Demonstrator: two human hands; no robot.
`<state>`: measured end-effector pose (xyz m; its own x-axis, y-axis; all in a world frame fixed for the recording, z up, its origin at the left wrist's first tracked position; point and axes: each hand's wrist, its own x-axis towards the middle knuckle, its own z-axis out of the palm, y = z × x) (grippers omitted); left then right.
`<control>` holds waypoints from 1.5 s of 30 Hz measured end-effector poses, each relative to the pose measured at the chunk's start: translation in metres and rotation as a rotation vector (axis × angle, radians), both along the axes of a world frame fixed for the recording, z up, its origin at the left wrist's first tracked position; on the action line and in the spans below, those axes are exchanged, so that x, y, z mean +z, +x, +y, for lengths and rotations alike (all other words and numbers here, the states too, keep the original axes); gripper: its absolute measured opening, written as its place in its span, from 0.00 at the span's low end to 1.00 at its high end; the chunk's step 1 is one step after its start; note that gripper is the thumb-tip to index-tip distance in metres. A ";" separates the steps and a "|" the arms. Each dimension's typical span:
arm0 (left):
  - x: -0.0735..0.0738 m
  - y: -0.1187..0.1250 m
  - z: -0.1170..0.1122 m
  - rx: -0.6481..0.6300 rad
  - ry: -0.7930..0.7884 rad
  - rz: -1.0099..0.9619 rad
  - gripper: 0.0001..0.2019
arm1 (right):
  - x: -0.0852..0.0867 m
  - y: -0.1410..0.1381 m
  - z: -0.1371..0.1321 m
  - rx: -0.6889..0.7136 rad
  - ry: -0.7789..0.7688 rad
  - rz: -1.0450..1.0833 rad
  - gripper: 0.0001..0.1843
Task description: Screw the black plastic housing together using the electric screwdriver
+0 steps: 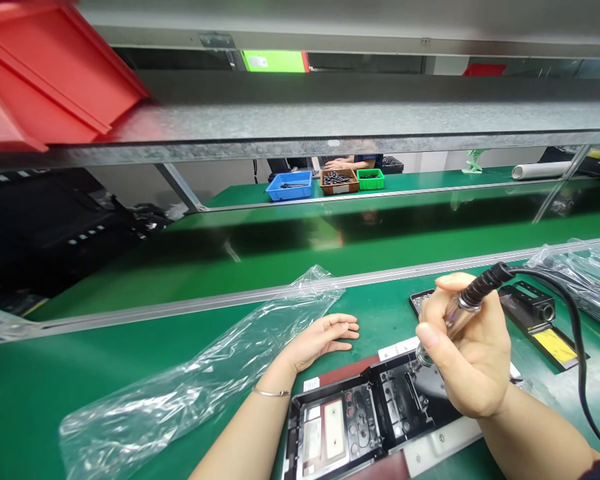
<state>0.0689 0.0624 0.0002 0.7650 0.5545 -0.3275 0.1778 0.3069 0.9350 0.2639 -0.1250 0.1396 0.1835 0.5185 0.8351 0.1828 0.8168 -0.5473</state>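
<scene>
My right hand grips a pen-shaped tool with a clear barrel and a black cable, its tip pointing down into a black plastic housing that rests on a brown and white fixture. My left hand lies flat on the green mat, fingers stretched to the right, holding nothing, just above the housing's left half. A thin bracelet circles the left wrist. The tool's tip is hidden behind my fingers.
A clear plastic bag lies left of my hands. A black tool stand with a yellow pad sits to the right, with more plastic wrap beyond. Across the belt stand blue, brown and green trays, with another person's hands behind. Red bin overhead.
</scene>
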 end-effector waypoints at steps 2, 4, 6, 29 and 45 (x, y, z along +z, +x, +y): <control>0.000 0.000 0.001 -0.002 -0.001 0.001 0.25 | 0.000 0.000 0.001 0.003 0.000 0.003 0.23; 0.000 0.000 0.001 -0.003 0.000 0.000 0.26 | 0.000 0.000 0.001 0.003 -0.002 0.004 0.23; 0.000 0.000 0.001 -0.004 0.001 -0.002 0.26 | 0.000 0.000 0.000 0.003 -0.003 0.004 0.23; -0.003 -0.001 0.001 -0.001 -0.001 -0.002 0.22 | 0.002 0.000 0.001 -0.018 0.002 -0.010 0.22; -0.002 -0.002 0.000 0.004 -0.002 -0.007 0.23 | 0.001 -0.001 0.001 -0.027 0.008 -0.009 0.22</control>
